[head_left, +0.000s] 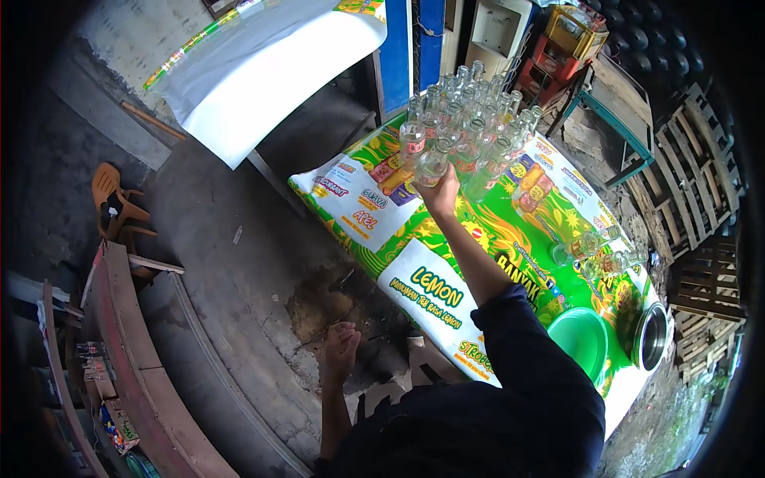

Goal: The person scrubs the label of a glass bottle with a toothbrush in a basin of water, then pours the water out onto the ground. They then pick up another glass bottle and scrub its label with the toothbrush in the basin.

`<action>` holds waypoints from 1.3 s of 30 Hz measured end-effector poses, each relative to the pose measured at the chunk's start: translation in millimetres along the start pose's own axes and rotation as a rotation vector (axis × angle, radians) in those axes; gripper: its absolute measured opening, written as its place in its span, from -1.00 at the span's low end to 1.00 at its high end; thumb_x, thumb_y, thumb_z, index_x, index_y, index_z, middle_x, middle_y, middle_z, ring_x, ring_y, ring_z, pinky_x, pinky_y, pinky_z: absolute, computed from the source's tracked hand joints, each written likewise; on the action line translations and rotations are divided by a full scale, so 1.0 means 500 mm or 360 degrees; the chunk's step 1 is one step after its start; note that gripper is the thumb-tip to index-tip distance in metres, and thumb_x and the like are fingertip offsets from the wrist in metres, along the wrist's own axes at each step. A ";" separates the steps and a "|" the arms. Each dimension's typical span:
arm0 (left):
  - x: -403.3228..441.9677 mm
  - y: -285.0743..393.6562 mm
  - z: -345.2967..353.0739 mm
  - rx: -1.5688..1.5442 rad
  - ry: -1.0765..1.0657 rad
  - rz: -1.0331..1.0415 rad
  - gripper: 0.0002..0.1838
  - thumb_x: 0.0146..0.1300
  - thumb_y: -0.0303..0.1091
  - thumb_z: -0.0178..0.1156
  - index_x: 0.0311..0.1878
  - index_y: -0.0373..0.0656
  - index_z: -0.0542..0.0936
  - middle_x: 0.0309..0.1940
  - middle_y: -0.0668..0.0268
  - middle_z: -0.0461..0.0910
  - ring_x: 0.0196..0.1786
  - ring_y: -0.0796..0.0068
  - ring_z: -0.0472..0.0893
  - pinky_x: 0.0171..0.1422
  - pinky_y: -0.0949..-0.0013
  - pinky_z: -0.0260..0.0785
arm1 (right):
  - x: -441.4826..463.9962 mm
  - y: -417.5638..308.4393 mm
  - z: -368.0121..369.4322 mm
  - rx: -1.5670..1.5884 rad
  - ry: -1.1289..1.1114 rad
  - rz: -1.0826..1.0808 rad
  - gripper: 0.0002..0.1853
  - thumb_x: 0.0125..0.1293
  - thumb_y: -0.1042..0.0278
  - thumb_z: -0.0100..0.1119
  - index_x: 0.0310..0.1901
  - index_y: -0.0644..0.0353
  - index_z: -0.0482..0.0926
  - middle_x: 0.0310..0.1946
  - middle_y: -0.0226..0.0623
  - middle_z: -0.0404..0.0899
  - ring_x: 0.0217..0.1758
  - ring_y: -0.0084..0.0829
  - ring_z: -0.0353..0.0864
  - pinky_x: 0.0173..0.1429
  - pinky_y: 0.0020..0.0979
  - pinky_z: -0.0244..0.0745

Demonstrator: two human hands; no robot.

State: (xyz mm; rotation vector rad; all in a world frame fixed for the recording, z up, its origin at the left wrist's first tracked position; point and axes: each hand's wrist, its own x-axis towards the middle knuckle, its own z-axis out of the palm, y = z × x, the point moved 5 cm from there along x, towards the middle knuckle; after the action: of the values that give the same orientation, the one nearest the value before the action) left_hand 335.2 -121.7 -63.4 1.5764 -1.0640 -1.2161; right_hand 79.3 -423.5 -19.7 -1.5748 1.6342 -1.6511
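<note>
My right hand is stretched over the table and wrapped round the lower part of a clear glass bottle. That bottle is at the near edge of a tight group of glass bottles, several of them with red printing. Whether its base touches the table is hidden by my fingers. My left hand hangs low beside my body, away from the table, its fingers curled in with nothing visible in them. Two more glass bottles lie on their sides at the table's right part.
A green printed sheet covers the table. Near my right elbow are a green basin and a metal pot. Crates, a teal-framed table and wooden pallets stand beyond. A brown plastic chair is at the left.
</note>
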 end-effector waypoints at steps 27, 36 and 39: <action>0.126 0.093 0.177 -0.0128 -0.0594 0.0375 -0.63 0.28 -0.38 0.08 0.12 -0.20 0.30 0.04 0.21 0.42 0.03 0.49 0.46 0.01 0.42 0.36 | -0.382 -0.174 -0.266 -0.0021 -0.0312 0.0173 -0.63 -0.04 0.51 0.29 -0.13 0.26 0.47 -0.16 -0.10 0.46 -0.13 -0.10 0.50 -0.06 -0.27 0.46; 0.432 0.181 0.369 -0.0222 -0.0332 0.0188 -0.21 0.25 -0.30 0.01 0.41 -0.09 -0.22 0.32 0.11 0.09 0.29 0.30 0.23 0.25 0.36 0.22 | -0.423 -0.229 -0.738 -0.1644 -0.0111 0.0488 -0.75 -0.07 0.41 0.27 -0.29 0.15 0.48 -0.30 -0.26 0.49 -0.17 -0.24 0.47 -0.12 -0.28 0.32; 0.480 0.184 0.419 -0.0334 -0.0309 0.0471 -0.23 0.26 -0.41 -0.06 0.41 -0.10 -0.28 0.37 0.04 -0.03 0.36 0.24 0.14 0.37 0.32 -0.01 | -0.506 -0.145 -0.874 -0.1877 -0.0452 0.0851 -0.68 -0.16 0.27 0.36 -0.32 0.14 0.52 -0.40 -0.29 0.54 -0.27 -0.27 0.53 -0.16 -0.27 0.36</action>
State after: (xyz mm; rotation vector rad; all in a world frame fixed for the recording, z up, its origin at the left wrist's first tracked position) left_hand 158.0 -401.8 -69.0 1.1140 -1.2018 -1.2474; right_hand -168.8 17.4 46.5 -1.4067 2.6993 -0.0869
